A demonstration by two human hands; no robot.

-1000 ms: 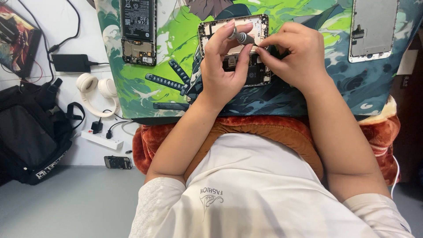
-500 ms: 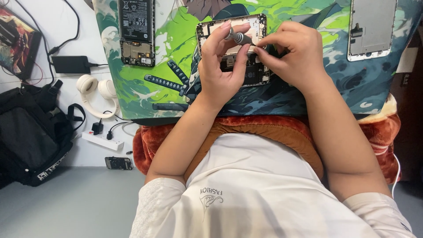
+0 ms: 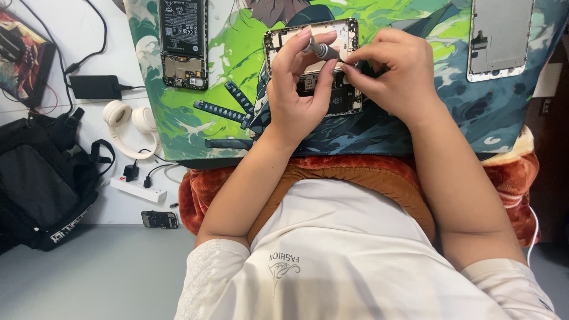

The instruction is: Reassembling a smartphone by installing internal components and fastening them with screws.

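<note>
The opened smartphone (image 3: pixel 314 65) lies back cover off on the illustrated desk mat (image 3: pixel 237 71). My left hand (image 3: pixel 299 89) and right hand (image 3: pixel 391 74) both pinch the small grey screwdriver (image 3: pixel 323 50) above its exposed board. Interior parts remain installed; disassembly appears early.

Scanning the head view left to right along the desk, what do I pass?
Black bag → white headphones → opened phone with battery → left hand → grey screwdriver → right hand → detached phone panel.
</note>
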